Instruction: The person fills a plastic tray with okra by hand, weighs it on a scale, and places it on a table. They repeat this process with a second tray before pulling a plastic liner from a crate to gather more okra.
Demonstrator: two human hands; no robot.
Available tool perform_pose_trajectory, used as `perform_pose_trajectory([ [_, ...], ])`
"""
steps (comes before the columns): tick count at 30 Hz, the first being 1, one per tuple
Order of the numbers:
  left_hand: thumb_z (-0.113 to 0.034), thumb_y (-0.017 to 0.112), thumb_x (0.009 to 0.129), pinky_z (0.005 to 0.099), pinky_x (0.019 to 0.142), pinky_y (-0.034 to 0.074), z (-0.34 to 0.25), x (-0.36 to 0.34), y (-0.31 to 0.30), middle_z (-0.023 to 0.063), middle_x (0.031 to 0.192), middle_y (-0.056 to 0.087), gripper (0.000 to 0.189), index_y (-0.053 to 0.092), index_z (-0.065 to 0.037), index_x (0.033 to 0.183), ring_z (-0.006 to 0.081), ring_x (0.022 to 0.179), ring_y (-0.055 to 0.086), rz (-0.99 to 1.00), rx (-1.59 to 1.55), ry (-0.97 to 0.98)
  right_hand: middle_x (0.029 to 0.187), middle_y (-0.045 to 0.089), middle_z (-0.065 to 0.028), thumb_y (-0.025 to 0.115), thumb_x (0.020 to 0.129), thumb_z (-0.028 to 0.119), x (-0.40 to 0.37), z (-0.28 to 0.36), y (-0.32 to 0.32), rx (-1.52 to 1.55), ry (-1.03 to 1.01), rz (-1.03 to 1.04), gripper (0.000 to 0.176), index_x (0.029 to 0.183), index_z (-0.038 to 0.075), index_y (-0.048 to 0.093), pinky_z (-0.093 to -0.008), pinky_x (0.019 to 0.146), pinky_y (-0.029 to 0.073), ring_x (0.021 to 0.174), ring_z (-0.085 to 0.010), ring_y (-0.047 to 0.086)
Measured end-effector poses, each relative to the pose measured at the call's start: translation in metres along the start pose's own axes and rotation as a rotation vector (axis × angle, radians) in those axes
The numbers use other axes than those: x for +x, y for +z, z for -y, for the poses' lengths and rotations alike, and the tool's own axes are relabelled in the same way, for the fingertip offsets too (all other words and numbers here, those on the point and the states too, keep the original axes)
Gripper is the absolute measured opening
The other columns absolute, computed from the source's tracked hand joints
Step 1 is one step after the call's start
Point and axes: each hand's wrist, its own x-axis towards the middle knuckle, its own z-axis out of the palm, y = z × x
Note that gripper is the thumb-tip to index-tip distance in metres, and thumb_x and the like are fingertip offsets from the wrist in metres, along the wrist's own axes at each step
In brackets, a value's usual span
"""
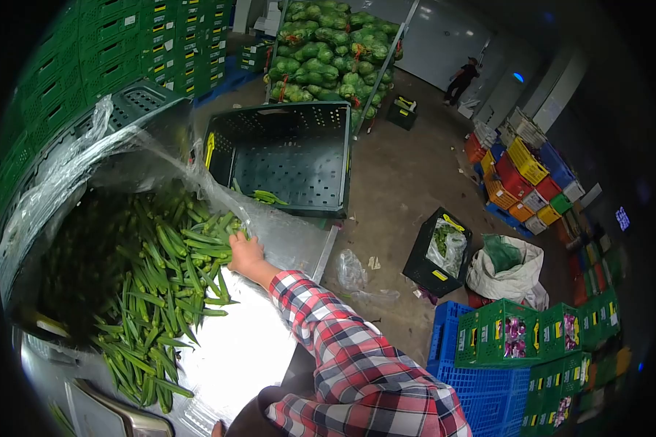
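Observation:
Green okra pods (168,269) spill in a heap from a plastic-lined crate (153,98), tipped on its side, onto a shiny metal table (251,313). At the right edge of the heap is my right hand (249,258), its fingers curled in against some pods beside the clear plastic liner (222,193). The pods partly hide those fingertips. Only a bit of my left hand (218,430) shows at the bottom edge; its fingers are mostly out of frame.
A dark green crate (277,160) holding a few okra pods stands beyond the table. A scale-like metal device (116,411) sits at front left. Green crates (109,44) are stacked behind. Blue pallets (481,386), a white sack (514,273) and a distant person (462,80) are to the right.

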Motion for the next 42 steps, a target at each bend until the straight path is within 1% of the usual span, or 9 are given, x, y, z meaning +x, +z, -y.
perform_pose_trajectory([
  [9,-0.018,0.063,0.079,0.0419,0.092,0.037,0.023,-0.042,-0.001,0.0175,0.11,0.053,0.038,0.053,-0.001,0.111,0.0323,0.106,0.049,-0.118,-0.091,-0.023,0.12,0.044,-0.0214,0.076,0.059,0.015,0.015,-0.014,0.01,0.063,-0.096,-0.052,0.065,0.115,0.003,0.044,-0.042,0.09,0.042,0.105,-0.0386,0.049],
  [12,-0.017,0.064,0.079,0.0408,0.089,0.04,0.009,-0.051,-0.013,0.0187,0.11,0.053,0.041,0.052,-0.001,0.114,0.0339,0.105,0.048,-0.115,-0.043,0.075,0.107,0.055,-0.0198,0.073,0.06,0.011,0.006,-0.033,-0.002,0.416,-0.114,-0.083,0.06,0.112,-0.002,0.047,-0.0371,0.086,0.043,0.098,-0.0302,0.055],
  [15,-0.019,0.064,0.079,0.0364,0.093,0.037,-0.024,-0.047,-0.024,0.018,0.113,0.052,0.04,0.054,-0.001,0.113,0.0313,0.107,0.047,-0.088,-0.093,-0.194,0.091,0.059,-0.0095,0.067,0.065,0.007,0.011,-0.068,-0.009,0.852,-0.129,-0.116,0.045,0.106,0.001,0.049,-0.0291,0.072,0.047,0.084,-0.018,0.058],
  [22,-0.013,0.064,0.076,0.0386,0.093,0.037,-0.02,-0.051,-0.023,0.0169,0.115,0.051,0.034,0.057,-0.003,0.107,0.0324,0.108,0.047,-0.111,0.032,0.08,0.091,0.054,-0.0144,0.059,0.072,0.006,-0.036,-0.086,-0.056,1.559,-0.078,0.306,0.044,0.112,0.004,0.04,-0.0331,0.06,0.049,0.075,-0.0234,0.058],
  [26,-0.013,0.062,0.073,0.0417,0.092,0.037,-0.012,-0.053,-0.029,0.0168,0.117,0.05,0.03,0.059,-0.006,0.102,0.0343,0.108,0.047,-0.127,0.169,0.183,0.099,0.053,-0.0144,0.06,0.069,0.008,-0.076,-0.029,-0.064,1.401,-0.226,0.658,0.045,0.11,0.006,0.042,-0.0331,0.065,0.05,0.082,-0.0236,0.058],
  [31,-0.011,0.054,0.08,0.038,0.097,0.033,-0.032,-0.053,-0.056,0.0185,0.124,0.044,0.038,0.049,0.0,0.117,0.0335,0.115,0.042,-0.463,-0.083,-0.138,0.112,0.051,-0.0084,0.06,0.061,0.006,-0.129,0.077,-0.019,0.833,-0.744,0.917,0.052,0.11,0.006,0.046,-0.0298,0.089,0.039,0.099,-0.0177,0.051],
  [33,-0.012,0.052,0.082,0.0365,0.099,0.031,-0.028,-0.053,-0.063,0.0183,0.127,0.042,0.043,0.045,0.0,0.122,0.0329,0.117,0.041,-0.594,-0.291,-0.221,0.107,0.053,-0.0125,0.063,0.06,0.007,-0.161,0.112,0.0,0.655,-0.758,1.08,0.057,0.114,0.003,0.045,-0.0307,0.083,0.042,0.098,-0.0202,0.052],
  [39,-0.013,0.053,0.081,0.037,0.101,0.029,-0.018,-0.061,-0.064,0.0174,0.129,0.041,0.05,0.039,-0.001,0.127,0.0325,0.12,0.039,-0.466,-0.2,-0.184,0.111,0.046,-0.0172,0.07,0.063,0.013,-0.201,0.134,0.077,0.3,-1.289,0.679,0.065,0.12,0.004,0.039,-0.0393,0.083,0.042,0.102,-0.0335,0.049],
  [42,-0.015,0.061,0.076,0.0385,0.1,0.032,-0.023,-0.061,-0.066,0.0176,0.128,0.042,0.054,0.041,-0.002,0.125,0.0338,0.119,0.038,-0.406,-0.061,-0.152,0.106,0.051,-0.0135,0.066,0.068,0.015,-0.198,0.124,0.067,0.295,-1.186,0.664,0.053,0.117,0.006,0.046,-0.0386,0.083,0.042,0.1,-0.0311,0.05],
])
